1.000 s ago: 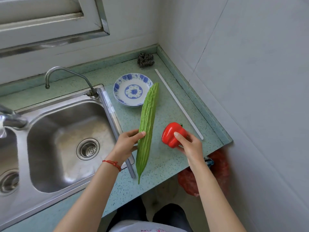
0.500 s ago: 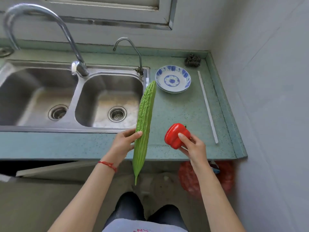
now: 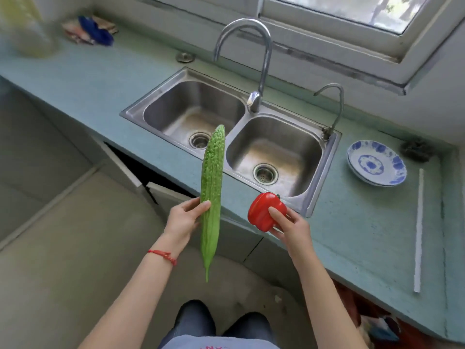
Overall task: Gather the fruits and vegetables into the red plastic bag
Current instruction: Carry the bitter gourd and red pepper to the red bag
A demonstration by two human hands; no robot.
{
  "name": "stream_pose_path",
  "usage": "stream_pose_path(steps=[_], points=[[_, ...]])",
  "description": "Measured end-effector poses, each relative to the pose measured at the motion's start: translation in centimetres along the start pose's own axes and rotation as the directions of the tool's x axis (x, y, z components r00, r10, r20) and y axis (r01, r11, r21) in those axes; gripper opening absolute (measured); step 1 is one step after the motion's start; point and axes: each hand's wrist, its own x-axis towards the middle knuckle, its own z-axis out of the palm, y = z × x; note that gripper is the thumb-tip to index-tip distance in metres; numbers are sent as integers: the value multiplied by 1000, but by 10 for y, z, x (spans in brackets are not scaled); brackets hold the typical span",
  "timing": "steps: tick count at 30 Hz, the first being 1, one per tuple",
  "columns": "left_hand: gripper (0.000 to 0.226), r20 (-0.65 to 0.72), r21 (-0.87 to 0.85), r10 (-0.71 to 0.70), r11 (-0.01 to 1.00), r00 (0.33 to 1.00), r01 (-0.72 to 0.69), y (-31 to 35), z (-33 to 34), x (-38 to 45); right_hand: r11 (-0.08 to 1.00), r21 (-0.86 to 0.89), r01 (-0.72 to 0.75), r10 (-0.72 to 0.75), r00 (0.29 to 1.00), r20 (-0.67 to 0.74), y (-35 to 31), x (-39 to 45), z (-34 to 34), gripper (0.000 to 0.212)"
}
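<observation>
Both veg airborne (L gourd [image 3: 211, 195], R pepper [image 3: 264, 212])

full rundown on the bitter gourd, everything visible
The bitter gourd is long, slim and light green, with bumpy, ridged skin. Its far end is blunt and rounded; the near end tapers to a thin pointed tip. It looks whole and fresh. The left hand grips it around the middle, thumb over the front, holding it in the air almost upright in the picture, blunt end over the sink, tip toward the person. Nothing else touches it; the red pepper is held apart to its right.
</observation>
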Motion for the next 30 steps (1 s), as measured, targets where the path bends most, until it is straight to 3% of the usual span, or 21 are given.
stream_pose_path(steps=[8,13,18,22,30], points=[[19,-266,-124,71,986,961,-108,19,-127,-25,993,-121,-7,40,961,274,10,-2,130,59],[12,-435,-205,90,959,896,-196,22,-197,-53,972,-230,50,59,895,442,22,-16,207,63],[18,-586,-294,71,910,807,-294,12,-241,-91,944,-312,110,108,790,604,32,-38,271,47],[19,-714,-331,34,863,699,-381,-1,-265,-123,905,-393,160,190,675,713,44,-57,316,40],[8,-901,-350,-120,768,416,-536,-36,-275,-186,816,-518,256,395,408,823,72,-94,374,36]])
